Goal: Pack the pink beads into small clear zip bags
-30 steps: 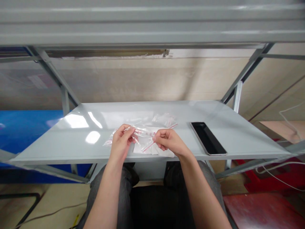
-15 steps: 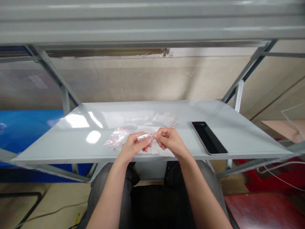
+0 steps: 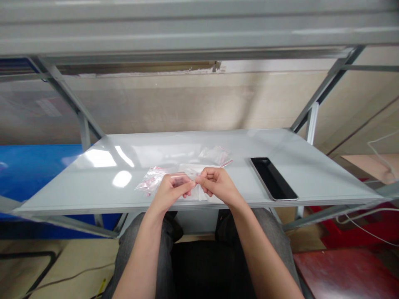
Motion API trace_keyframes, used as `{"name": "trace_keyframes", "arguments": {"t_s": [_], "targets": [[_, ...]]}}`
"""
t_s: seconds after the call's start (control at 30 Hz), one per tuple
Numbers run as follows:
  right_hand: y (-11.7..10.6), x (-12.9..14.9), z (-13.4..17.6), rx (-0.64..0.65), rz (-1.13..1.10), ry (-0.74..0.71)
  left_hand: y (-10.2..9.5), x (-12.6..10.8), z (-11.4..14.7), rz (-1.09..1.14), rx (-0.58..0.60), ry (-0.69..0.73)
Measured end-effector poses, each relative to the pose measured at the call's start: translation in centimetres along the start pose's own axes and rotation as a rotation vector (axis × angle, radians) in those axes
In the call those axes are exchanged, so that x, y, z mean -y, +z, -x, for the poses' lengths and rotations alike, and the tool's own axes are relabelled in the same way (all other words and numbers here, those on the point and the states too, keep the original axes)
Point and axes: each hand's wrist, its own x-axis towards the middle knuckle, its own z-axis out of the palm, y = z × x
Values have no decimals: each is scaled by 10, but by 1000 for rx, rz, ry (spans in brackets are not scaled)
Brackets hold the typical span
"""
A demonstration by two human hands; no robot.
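Note:
My left hand (image 3: 171, 190) is closed around a small clear plastic bag (image 3: 180, 179), which shows between its thumb and fingers. My right hand (image 3: 220, 185) pinches at the bag's right end, where the fingertips of both hands meet. What is inside the bag is too small to make out. Beneath the hands lies a white sheet (image 3: 187, 167), partly covered by them. To the left is a heap of clear zip bags (image 3: 151, 178) with red edges. More clear bags (image 3: 215, 155) lie just beyond my right hand.
A black phone-like device (image 3: 274, 178) lies on the grey table (image 3: 93, 187), right of my hands. Metal frame posts (image 3: 73, 99) rise at both sides, and a grey beam (image 3: 199, 29) crosses overhead. A blue surface (image 3: 40, 166) is at the left.
My right hand's fingertips have shifted slightly left and are now closer to the left thumb. Less of the clear bag shows between the hands. The things on the table have stayed put.

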Motion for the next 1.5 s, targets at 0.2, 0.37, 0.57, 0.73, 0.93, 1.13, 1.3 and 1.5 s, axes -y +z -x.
{"name": "trace_keyframes", "arguments": {"t_s": [0.2, 0.37, 0.57, 0.73, 0.93, 1.13, 1.3, 1.5], "targets": [[-7, 3, 3, -30, 40, -24, -7, -3, 1, -24, -37, 25], [-9, 5, 3, -17, 28, -44, -7, -4, 2, -29, -40, 31], [-12, 5, 4, -23, 10, -47, -9, -1, 1, -57, -41, -5], [-14, 5, 5, -43, 10, -51, -11, 0, 1, -102, -34, -32], [-11, -2, 1, -131, -61, -87, -4, 4, -1, -81, -107, 6], [-22, -3, -3, -318, -126, -137, 4, 2, 1, -222, -35, 102], [-65, 21, -14, -506, -126, -213, 4, 3, 7, -608, 12, 186], [-99, 52, -65, -378, 84, -175, 13, 10, 15, -806, -54, 316]]}}
